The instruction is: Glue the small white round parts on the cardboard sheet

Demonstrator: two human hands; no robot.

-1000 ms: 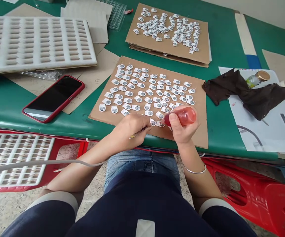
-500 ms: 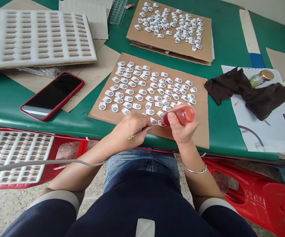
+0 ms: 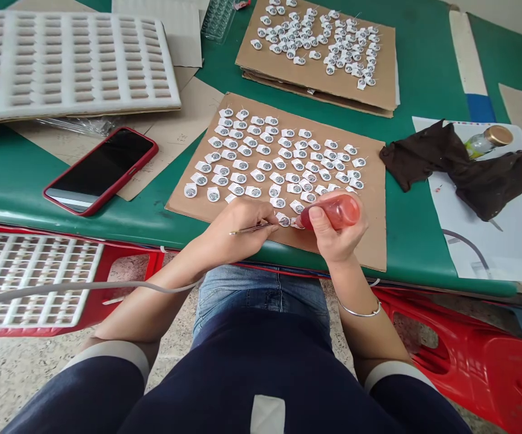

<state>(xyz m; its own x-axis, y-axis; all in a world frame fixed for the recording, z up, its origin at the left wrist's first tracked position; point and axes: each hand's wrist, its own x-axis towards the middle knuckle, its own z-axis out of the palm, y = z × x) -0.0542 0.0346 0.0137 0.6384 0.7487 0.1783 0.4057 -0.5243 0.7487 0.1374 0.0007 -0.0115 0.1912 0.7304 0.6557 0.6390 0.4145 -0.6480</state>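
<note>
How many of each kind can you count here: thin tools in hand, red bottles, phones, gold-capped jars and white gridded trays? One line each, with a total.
Thin tool: 1, in the left hand
Red bottle: 1, in the right hand
Phone: 1
Gold-capped jar: 1
White gridded trays: 2
Total: 6

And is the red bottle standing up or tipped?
Tipped: the red bottle slants in the right hand, its narrow end down by the small white pieces.
</note>
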